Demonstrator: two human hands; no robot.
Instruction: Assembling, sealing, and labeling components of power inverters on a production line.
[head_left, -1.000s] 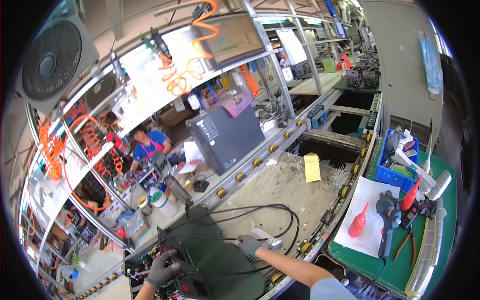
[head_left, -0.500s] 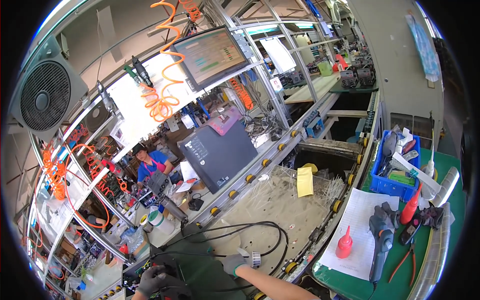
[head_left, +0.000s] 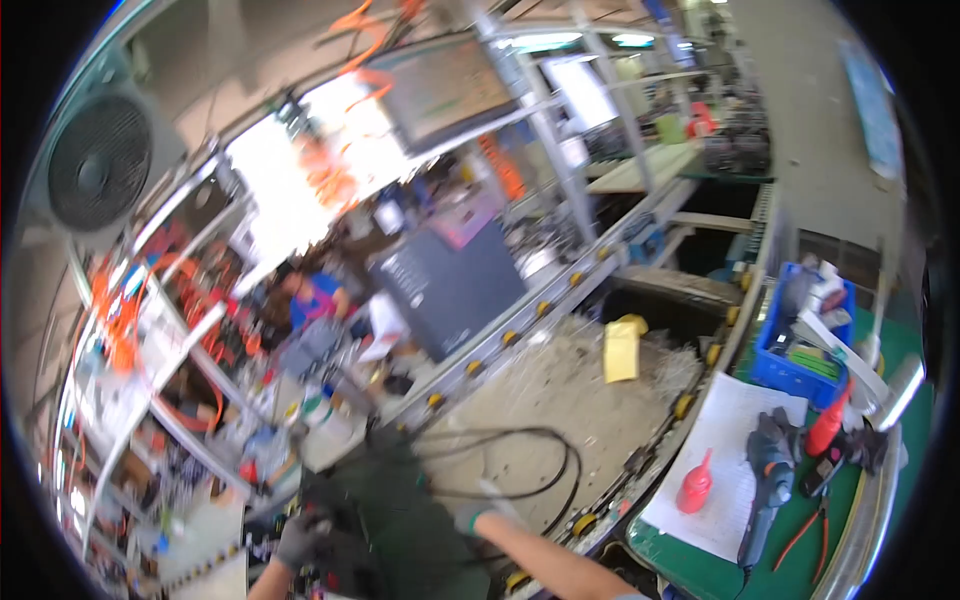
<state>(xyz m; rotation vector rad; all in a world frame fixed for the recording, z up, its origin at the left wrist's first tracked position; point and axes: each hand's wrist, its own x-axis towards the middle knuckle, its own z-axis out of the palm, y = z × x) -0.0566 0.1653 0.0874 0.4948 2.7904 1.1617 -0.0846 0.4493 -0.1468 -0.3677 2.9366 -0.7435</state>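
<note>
Gripping the near-left corner of a dark green panel (head_left: 420,530) with the left hand (head_left: 298,540), grey-gloved, fingers curled shut around its edge low in the blurred view. Resting the right hand (head_left: 478,515), also gloved, against the panel's right edge, fingers looking partly spread, though too smeared to tell whether actually clamping. Lying flat on the dusty conveyor bed (head_left: 560,410) at the lower centre, the panel, with a black cable (head_left: 545,475) looping out from beside it across the bed. Sitting further up the bed, well apart from both hands, a yellow pad (head_left: 622,348). Running along the conveyor's right side, a rail of yellow rollers (head_left: 684,405). Lying on a white sheet (head_left: 735,470) over the green bench mat (head_left: 700,570) to the right: a small red squeeze bottle (head_left: 695,488) and a grey power screwdriver (head_left: 765,480), with red-handled pliers (head_left: 805,530) just beside. Standing behind them, a blue bin (head_left: 790,365) full of parts. Standing upright across the line, a dark grey housing (head_left: 450,285); hanging above, a monitor (head_left: 450,90); mounted at upper left, a fan (head_left: 98,170).
</note>
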